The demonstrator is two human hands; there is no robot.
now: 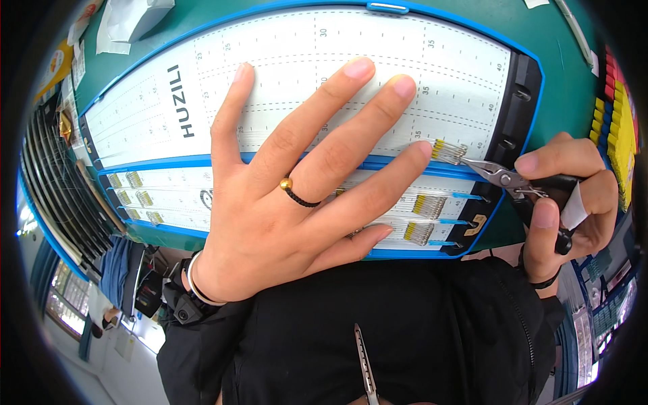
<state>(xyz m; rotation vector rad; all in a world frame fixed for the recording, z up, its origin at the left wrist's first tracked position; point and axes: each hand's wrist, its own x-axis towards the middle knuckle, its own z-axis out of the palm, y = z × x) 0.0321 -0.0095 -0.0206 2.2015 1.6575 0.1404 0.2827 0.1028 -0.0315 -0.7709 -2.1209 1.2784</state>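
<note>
A blue-rimmed fishing rig box (283, 40) lies opened out before me, with white ruled panels. My left hand (290, 162) rests flat across both panels, fingers spread; its index fingertip touches beside a row of fish hooks (446, 150) wound with yellow thread. In my right hand (580, 182) is a pair of small black-handled pliers (506, 179). Their tips point left and meet the lower end of that hook row; whether they grip a hook is too small to tell. More hooks (430, 205) sit in rows on the near panel, partly covered by my left hand.
A green table mat (466, 9) lies under the box. Black curved strips (57, 189) stack at the left. White paper (135, 27) lies at the far left, yellow foam pieces (621, 142) at the right. A slotted metal tool (365, 361) points up near my body.
</note>
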